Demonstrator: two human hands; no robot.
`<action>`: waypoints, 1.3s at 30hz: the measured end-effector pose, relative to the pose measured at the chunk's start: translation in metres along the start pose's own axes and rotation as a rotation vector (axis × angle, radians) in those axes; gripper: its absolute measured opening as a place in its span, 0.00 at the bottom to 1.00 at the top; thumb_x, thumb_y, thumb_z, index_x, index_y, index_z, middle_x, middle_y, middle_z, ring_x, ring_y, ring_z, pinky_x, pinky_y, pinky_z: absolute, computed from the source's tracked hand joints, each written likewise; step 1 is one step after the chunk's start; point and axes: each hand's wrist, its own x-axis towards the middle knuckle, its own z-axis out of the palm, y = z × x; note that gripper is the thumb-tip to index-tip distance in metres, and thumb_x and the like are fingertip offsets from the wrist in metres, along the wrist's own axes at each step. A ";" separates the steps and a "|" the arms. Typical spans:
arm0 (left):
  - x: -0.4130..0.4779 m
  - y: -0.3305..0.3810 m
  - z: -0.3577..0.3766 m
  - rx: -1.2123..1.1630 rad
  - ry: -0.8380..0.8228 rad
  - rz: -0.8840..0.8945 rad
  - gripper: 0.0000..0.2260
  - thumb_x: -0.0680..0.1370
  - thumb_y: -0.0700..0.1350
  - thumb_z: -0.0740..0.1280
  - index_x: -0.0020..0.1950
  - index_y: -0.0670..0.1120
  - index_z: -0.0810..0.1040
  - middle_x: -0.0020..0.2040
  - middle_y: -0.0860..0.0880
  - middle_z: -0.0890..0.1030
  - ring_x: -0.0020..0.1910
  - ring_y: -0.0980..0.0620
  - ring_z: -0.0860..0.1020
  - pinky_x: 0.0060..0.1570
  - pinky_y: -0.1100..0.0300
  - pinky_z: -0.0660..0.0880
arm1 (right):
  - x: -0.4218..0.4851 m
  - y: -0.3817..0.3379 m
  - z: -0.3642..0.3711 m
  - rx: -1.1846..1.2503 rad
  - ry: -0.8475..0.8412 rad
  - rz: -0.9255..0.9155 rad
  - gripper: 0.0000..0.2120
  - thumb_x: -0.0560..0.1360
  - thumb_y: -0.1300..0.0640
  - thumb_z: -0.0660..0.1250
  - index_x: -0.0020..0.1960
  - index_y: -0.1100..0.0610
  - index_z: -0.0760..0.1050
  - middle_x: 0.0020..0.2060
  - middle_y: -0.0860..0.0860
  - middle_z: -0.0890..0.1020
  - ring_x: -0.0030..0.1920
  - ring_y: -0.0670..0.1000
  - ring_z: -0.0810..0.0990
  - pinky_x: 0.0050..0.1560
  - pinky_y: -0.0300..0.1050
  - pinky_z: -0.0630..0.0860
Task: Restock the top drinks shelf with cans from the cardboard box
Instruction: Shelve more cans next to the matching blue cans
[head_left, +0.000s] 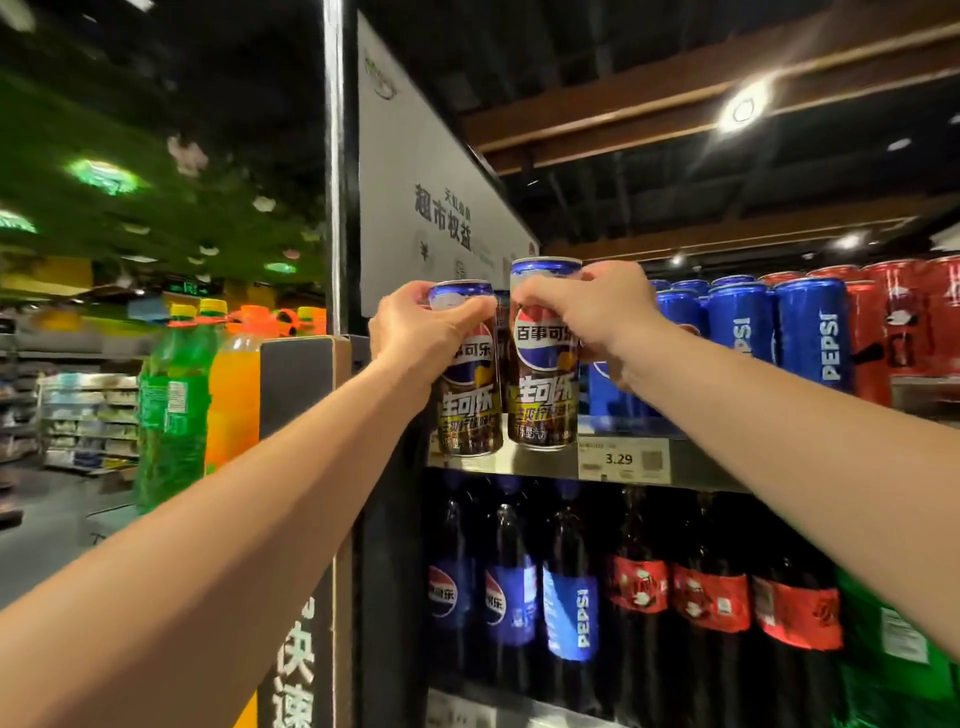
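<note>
Two bare arms reach up to the top shelf (524, 463), each hand holding one can. Above the shelf's left end stands a white sign (431, 197) with dark lettering. Below the shelf hangs a row of dark cola bottles (571, 597) with blue and red labels. On the shelf itself, to the right of the hands, stand blue cans (810, 338) and, further right, red cans (904, 322). Green and orange bottles (171, 395) stand on a display off to the left.

The left can (470, 410) and the right can (543, 395) are both upright, side by side and almost touching, with their bases at the shelf's front edge near its left end; whether they rest on it cannot be told. The left hand (415, 332) wraps the upper part of its can from the left, fingers curled round it just under the rim. The right hand (587, 306) clasps the top of its can from the right, fingers across the front. A price tag (623, 460) reading 3.29 sits on the shelf edge just right of the cans.
</note>
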 end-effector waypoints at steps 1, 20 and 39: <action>0.004 -0.001 0.001 -0.001 0.016 0.002 0.16 0.67 0.54 0.77 0.48 0.52 0.73 0.45 0.52 0.81 0.43 0.53 0.81 0.44 0.57 0.79 | 0.003 0.001 0.004 -0.010 0.030 -0.001 0.15 0.58 0.45 0.76 0.38 0.53 0.80 0.37 0.49 0.85 0.41 0.51 0.84 0.45 0.53 0.82; 0.062 -0.019 0.018 -0.018 0.126 0.056 0.30 0.67 0.55 0.77 0.65 0.46 0.74 0.56 0.46 0.81 0.53 0.47 0.80 0.54 0.48 0.79 | 0.050 0.007 0.048 -0.131 0.215 -0.033 0.22 0.62 0.43 0.75 0.51 0.54 0.79 0.43 0.49 0.83 0.44 0.50 0.81 0.45 0.48 0.81; 0.086 -0.054 0.035 0.064 -0.018 -0.016 0.29 0.73 0.53 0.73 0.67 0.41 0.68 0.60 0.44 0.76 0.56 0.46 0.77 0.51 0.51 0.78 | 0.079 0.041 0.077 -0.292 0.288 0.037 0.26 0.63 0.40 0.75 0.54 0.55 0.78 0.48 0.52 0.82 0.46 0.52 0.81 0.43 0.47 0.80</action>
